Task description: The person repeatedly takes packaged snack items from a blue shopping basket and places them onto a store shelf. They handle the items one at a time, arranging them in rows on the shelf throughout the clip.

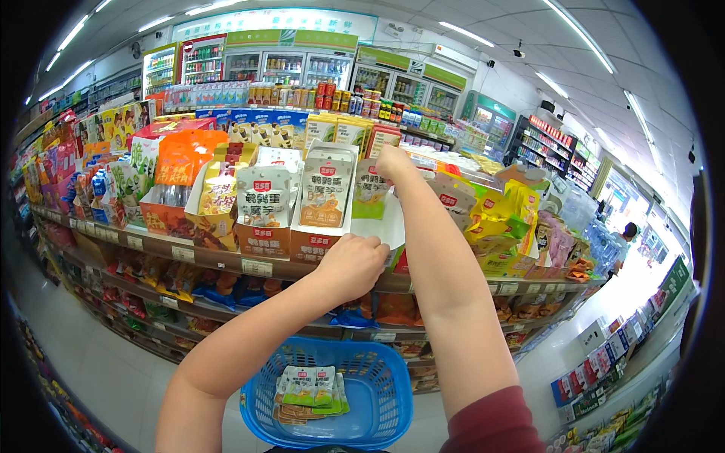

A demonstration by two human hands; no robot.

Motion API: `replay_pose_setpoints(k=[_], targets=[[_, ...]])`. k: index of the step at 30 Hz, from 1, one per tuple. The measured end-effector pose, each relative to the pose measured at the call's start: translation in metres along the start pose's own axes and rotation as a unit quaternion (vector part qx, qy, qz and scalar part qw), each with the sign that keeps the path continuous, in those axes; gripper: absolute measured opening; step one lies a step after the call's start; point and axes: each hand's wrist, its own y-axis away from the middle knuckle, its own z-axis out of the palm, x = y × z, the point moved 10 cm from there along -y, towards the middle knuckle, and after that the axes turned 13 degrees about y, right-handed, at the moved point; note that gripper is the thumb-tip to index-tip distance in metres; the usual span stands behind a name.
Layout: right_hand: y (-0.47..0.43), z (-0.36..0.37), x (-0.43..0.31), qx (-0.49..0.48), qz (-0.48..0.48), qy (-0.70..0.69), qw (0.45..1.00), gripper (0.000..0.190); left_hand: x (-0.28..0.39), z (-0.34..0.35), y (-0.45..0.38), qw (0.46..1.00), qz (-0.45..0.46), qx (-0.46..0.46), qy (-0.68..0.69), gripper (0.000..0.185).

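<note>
My left hand (354, 265) is curled at the front edge of an open white-lined display box (386, 223) on the top shelf. Reaching above it, my right hand (395, 165) has its fingers at the top of a grey and green snack pouch (371, 189) standing in that box. Just left stands a brown display box (314, 243) with a brown and white pouch (324, 189) upright in it. Below my arms, a blue plastic shopping basket (376, 405) holds a pile of green and brown pouches (312, 390).
Boxed snacks line the top shelf (170, 252), with yellow pouches (493, 209) to the right. Bagged snacks (218, 289) fill the lower shelves. Behind are drink coolers (283, 68). A person (625, 238) is far right, near the bright doorway.
</note>
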Motion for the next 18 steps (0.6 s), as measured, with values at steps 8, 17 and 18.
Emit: replay_pose_setpoints(k=[8, 17, 18], targets=[[0.004, -0.021, -0.008, 0.075, -0.024, 0.021, 0.997, 0.027, 0.001, -0.001, 0.001, 1.000, -0.001, 0.004, -0.013, 0.027], [0.039, -0.049, -0.029, 0.279, -0.124, 0.002, 0.952, 0.034, 0.000, -0.012, 0.007, 0.995, 0.008, 0.065, 0.070, 0.029], [0.062, -0.061, -0.033, 0.303, -0.119, -0.003, 0.945, 0.033, 0.006, -0.018, 0.014, 0.991, 0.029, 0.092, 0.095, 0.029]])
